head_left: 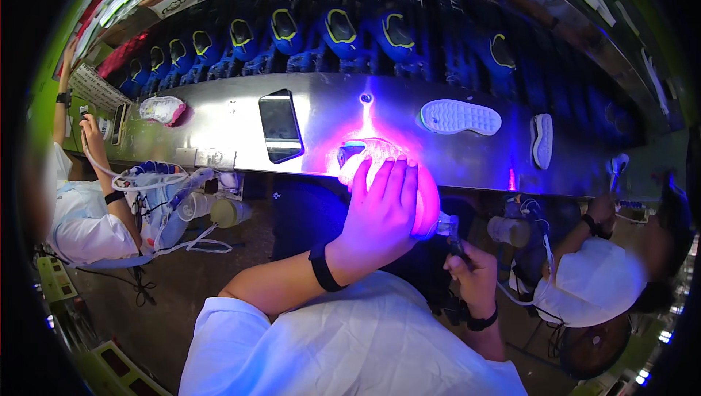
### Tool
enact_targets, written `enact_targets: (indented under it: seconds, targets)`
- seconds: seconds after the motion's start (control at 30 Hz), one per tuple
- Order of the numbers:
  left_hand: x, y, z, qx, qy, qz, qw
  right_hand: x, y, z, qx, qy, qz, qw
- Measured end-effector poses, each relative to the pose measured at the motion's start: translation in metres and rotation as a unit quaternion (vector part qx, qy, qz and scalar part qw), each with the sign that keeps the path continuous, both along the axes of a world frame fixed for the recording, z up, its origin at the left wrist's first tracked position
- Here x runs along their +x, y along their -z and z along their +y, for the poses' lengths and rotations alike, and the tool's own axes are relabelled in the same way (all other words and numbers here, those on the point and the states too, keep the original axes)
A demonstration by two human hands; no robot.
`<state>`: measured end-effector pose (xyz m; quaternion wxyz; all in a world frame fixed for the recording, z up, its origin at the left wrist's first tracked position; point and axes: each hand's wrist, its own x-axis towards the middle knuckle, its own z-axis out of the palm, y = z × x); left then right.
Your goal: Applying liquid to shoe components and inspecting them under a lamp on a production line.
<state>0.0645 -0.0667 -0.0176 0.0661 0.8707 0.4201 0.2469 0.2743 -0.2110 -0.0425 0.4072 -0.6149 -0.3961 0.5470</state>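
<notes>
Under a pink-violet glow, my left hand (380, 210) lies over a pale, rounded shoe piece (428, 202), fingers along its top and holding it at the bench's near edge. The glare hides whether it is a whole shoe or only a sole. My right hand (473, 275) is closed around the dark handle of a small tool with a clear head (447, 226). That head is at the piece's right end; contact cannot be made out. A small round fitting (366, 98) sits on the metal just beyond the glow.
On the metal bench (226, 122) lie a phone (280, 126), a white sole (461, 117), another sole (542, 141) and a pale shoe piece (163, 110). Behind, blue shoes (340, 31) stand in a row on a dark conveyor. Co-workers sit left (95, 213) and right (591, 279), with hoses nearby.
</notes>
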Motion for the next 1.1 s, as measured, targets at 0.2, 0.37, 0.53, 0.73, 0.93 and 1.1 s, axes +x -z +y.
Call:
enact_targets:
  seconds: [0.2,0.37,0.53,0.73,0.93,1.1]
  targets:
    - [0.023,0.001,0.025,-0.001,-0.006,-0.005,1.000,0.002,-0.010,0.022,0.103,0.088,-0.195,0.971]
    - [0.028,0.004,0.054,-0.006,-0.016,-0.053,0.998,0.015,-0.033,0.062,0.203,0.036,-0.333,0.920]
    - [0.009,0.001,0.085,-0.060,0.008,-0.108,0.992,0.013,-0.047,0.102,0.196,-0.004,-0.368,0.909]
    - [-0.022,-0.002,0.113,-0.122,-0.005,-0.067,0.990,-0.004,-0.033,0.148,0.249,-0.018,-0.399,0.882]
    - [-0.070,0.016,0.130,-0.109,0.045,0.096,0.988,-0.019,0.020,0.154,0.117,0.082,-0.090,0.986]
    - [-0.095,0.013,0.129,-0.103,0.101,-0.005,0.990,-0.016,-0.003,0.155,0.087,0.029,-0.069,0.993]
